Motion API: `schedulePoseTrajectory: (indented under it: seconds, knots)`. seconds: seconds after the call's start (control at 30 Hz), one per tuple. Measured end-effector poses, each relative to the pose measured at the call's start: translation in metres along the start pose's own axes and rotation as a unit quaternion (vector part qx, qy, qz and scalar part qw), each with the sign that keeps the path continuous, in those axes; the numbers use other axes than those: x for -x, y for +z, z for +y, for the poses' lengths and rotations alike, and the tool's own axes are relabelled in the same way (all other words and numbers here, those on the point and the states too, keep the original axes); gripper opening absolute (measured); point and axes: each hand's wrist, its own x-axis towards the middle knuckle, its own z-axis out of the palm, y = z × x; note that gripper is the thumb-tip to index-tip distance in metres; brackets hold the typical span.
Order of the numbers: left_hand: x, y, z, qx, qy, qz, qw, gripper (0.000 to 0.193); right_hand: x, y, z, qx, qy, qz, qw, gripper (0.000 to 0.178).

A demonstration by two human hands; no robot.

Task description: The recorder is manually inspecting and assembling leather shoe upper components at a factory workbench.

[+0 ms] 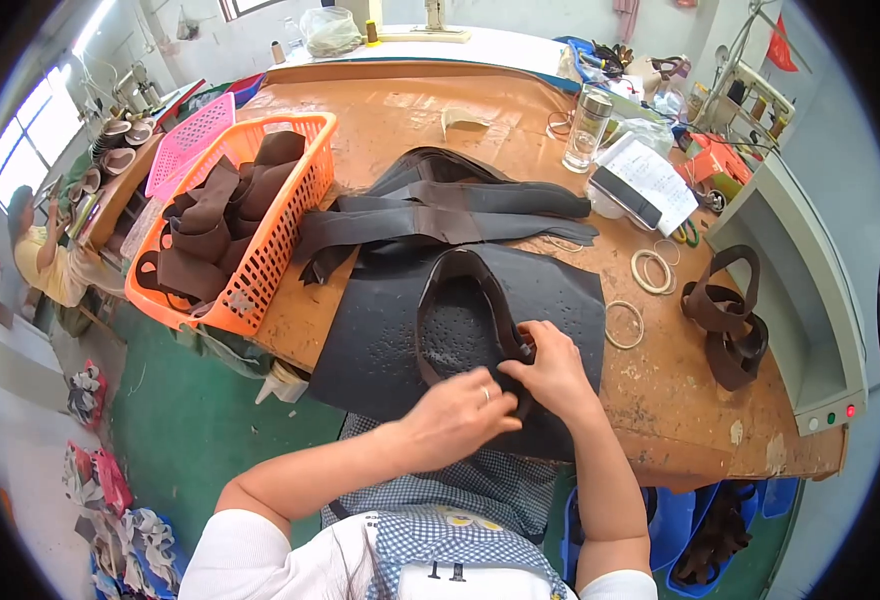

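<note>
A brown leather-like shoe upper [497,290], bent into a tall loop, stands on the pitted black mat [370,345] in front of me. My right hand [555,372] pinches its near right side between thumb and fingers. Just left of that, my left hand [460,415] hovers over the loop's near edge with its fingers curled together. Whatever lies within those left fingers is hidden. Beyond the loop, a fanned pile of dark grey and brown uppers [450,222] lies across the mat's far edge.
An orange basket [305,165] of brown uppers stands at the left. On the right are rolled uppers [728,315], tape rings [652,272], a phone [627,197] on paper, a glass flask [588,130] and a grey light box [810,290]. A person sits far left.
</note>
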Motion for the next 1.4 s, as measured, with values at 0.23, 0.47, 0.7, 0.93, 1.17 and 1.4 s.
schedulePoseTrajectory:
  seconds: [0.23,0.47,0.7,0.93,1.17,1.4]
  knots:
    - [-0.051,-0.045,-0.051,-0.118,0.052,-0.106,0.986,0.053,0.008,-0.01,-0.022,-0.027,0.001,-0.122,0.992,0.028]
    - [-0.057,-0.055,-0.06,0.069,-0.045,-0.241,0.967,0.025,0.03,-0.019,-0.038,-0.187,0.033,-0.129,0.973,0.02]
    - [-0.064,-0.054,-0.098,0.054,-0.125,-0.308,0.942,0.02,0.037,-0.019,-0.005,-0.22,0.166,-0.092,0.957,0.02]
    - [-0.081,-0.02,-0.1,-0.08,-0.089,-0.436,0.892,0.019,0.047,0.003,-0.016,0.248,-0.014,0.064,0.967,0.019]
    - [-0.075,0.014,-0.081,-0.089,0.062,-0.353,0.929,0.03,0.031,-0.002,0.017,0.144,-0.054,-0.005,0.988,0.027]
    - [-0.077,0.018,-0.08,-0.002,-0.033,-0.397,0.917,0.03,0.03,-0.005,0.017,0.071,-0.044,-0.029,0.996,0.028]
